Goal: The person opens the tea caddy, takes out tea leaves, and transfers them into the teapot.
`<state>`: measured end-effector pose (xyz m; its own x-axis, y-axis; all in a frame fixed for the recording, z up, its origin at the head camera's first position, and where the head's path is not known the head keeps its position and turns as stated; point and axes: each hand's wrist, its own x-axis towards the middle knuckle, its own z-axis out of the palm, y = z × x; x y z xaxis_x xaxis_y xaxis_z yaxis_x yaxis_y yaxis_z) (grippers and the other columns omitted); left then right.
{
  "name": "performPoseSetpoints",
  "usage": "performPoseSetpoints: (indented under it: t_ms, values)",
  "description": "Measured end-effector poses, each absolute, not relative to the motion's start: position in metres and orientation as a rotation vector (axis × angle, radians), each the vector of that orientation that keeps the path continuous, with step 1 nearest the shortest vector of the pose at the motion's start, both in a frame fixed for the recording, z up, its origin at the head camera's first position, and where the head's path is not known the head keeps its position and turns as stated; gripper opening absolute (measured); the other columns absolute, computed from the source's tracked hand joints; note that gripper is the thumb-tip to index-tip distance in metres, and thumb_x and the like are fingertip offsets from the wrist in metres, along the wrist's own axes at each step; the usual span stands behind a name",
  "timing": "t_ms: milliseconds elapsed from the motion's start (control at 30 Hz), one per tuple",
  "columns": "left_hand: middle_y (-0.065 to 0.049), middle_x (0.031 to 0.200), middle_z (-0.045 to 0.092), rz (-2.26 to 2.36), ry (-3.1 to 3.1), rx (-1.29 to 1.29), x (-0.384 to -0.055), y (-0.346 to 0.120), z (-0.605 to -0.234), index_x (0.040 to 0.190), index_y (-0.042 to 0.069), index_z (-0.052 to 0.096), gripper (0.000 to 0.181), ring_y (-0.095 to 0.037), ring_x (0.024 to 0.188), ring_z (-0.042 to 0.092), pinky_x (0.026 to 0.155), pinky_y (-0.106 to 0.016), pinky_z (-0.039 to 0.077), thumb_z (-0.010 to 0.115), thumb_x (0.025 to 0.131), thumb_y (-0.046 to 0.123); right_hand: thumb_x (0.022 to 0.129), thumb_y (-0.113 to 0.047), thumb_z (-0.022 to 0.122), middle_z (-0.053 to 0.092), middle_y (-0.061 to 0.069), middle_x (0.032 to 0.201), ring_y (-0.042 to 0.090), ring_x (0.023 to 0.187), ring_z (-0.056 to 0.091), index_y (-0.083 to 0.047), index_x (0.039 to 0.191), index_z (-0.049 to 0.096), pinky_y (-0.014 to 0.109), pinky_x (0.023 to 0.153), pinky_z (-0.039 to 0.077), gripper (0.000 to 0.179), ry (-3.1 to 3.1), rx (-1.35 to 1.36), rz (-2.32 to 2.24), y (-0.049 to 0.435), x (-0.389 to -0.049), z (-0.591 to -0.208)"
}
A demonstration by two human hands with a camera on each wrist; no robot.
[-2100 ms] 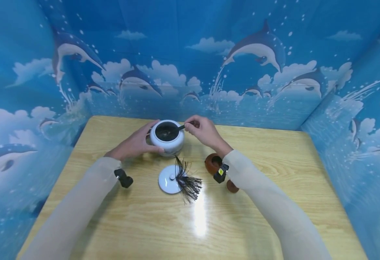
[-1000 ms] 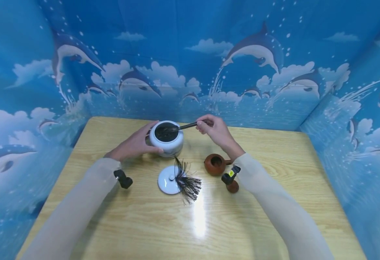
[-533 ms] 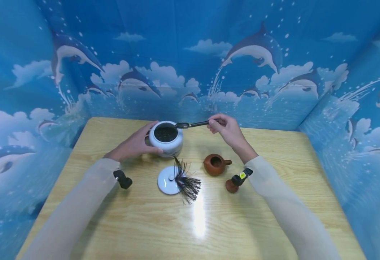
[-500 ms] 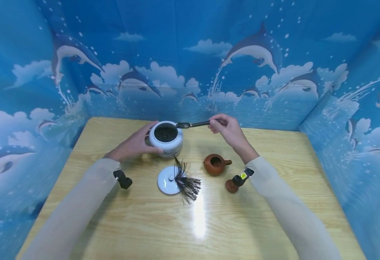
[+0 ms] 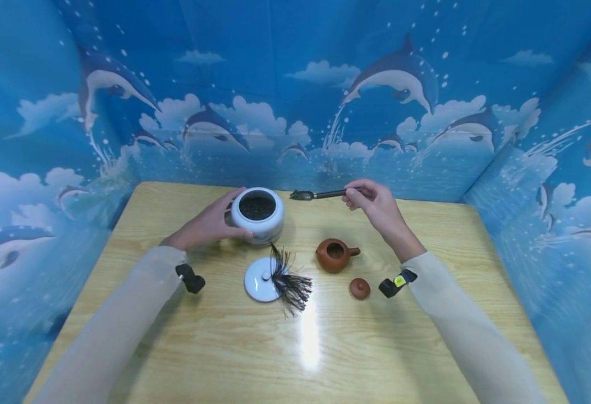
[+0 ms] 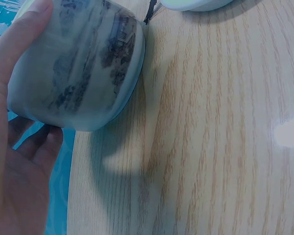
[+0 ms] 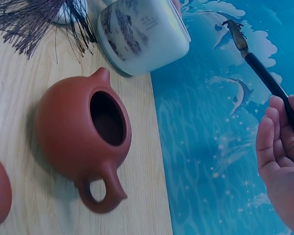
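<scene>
My left hand [image 5: 218,221] grips the side of a white ceramic jar [image 5: 265,229], its mouth open and dark loose contents, like tea leaves, inside. The left wrist view shows a painted landscape on the jar [image 6: 83,63]. Between thumb and fingers, my right hand [image 5: 376,207] pinches the dark handle of a tea scoop [image 5: 328,194], held level above the table's back edge. Dark leaf bits lie on the scoop's head [image 7: 236,34]. Below that hand sits a reddish-brown clay teapot [image 5: 333,256], uncovered, with its handle to the right; its inside looks dark.
The jar's white lid [image 5: 262,285] lies on the wooden table [image 5: 214,348], partly under a fan of dark bristles [image 5: 295,289]. A small clay teapot lid [image 5: 360,288] rests in front of the teapot. A dolphin-print curtain [image 5: 275,84] surrounds the table's back and sides.
My right hand has drawn the scoop out of the jar and moved it right, with leaf bits on its head. The left hand and jar have stayed in place.
</scene>
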<state>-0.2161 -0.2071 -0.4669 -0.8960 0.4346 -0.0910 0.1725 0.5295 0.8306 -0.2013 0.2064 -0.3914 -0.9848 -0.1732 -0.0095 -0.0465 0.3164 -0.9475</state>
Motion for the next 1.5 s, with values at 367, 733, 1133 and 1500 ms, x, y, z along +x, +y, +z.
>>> performPoseSetpoints:
  t_ms: [367, 733, 1133, 1500]
  values:
    - [-0.006, 0.181, 0.026, 1.296, 2.488, 0.504, -0.216, -0.208, -0.467, 0.176, 0.024, 0.019, 0.128, -0.035, 0.166, 0.028, 0.134, -0.068, 0.025, 0.097, 0.079, 0.054, 0.113, -0.03, 0.064, 0.074, -0.001, 0.109, 0.01, 0.098, 0.071, 0.004, 0.135, 0.065, 0.023, 0.087, 0.064, 0.041, 2.472, -0.191, -1.796, 0.231, -0.183, -0.392]
    - [-0.003, 0.181, 0.026, 1.291, 2.494, 0.488, -0.216, -0.208, -0.469, 0.176, 0.025, 0.018, 0.133, -0.033, 0.166, 0.029, 0.133, -0.066, 0.027, 0.097, 0.075, 0.061, 0.112, -0.029, 0.064, 0.075, -0.002, 0.107, 0.008, 0.096, 0.072, 0.004, 0.132, 0.065, 0.02, 0.084, 0.064, 0.038, 2.478, -0.146, -1.803, 0.247, -0.169, -0.399]
    - [-0.001, 0.181, 0.026, 1.284, 2.495, 0.465, -0.214, -0.206, -0.466, 0.176, 0.027, 0.018, 0.132, -0.032, 0.166, 0.029, 0.134, -0.066, 0.027, 0.097, 0.076, 0.058, 0.113, -0.029, 0.064, 0.076, -0.004, 0.105, 0.005, 0.093, 0.072, 0.01, 0.136, 0.062, 0.02, 0.083, 0.064, 0.045, 2.483, -0.113, -1.766, 0.261, -0.155, -0.413]
    - [-0.005, 0.181, 0.025, 1.286, 2.507, 0.482, -0.214, -0.206, -0.467, 0.176, 0.024, 0.019, 0.129, -0.034, 0.166, 0.028, 0.134, -0.066, 0.025, 0.097, 0.078, 0.054, 0.113, -0.028, 0.063, 0.075, -0.009, 0.101, 0.006, 0.093, 0.073, 0.009, 0.134, 0.062, 0.03, 0.088, 0.066, 0.042, 2.502, -0.067, -1.721, 0.277, -0.141, -0.431]
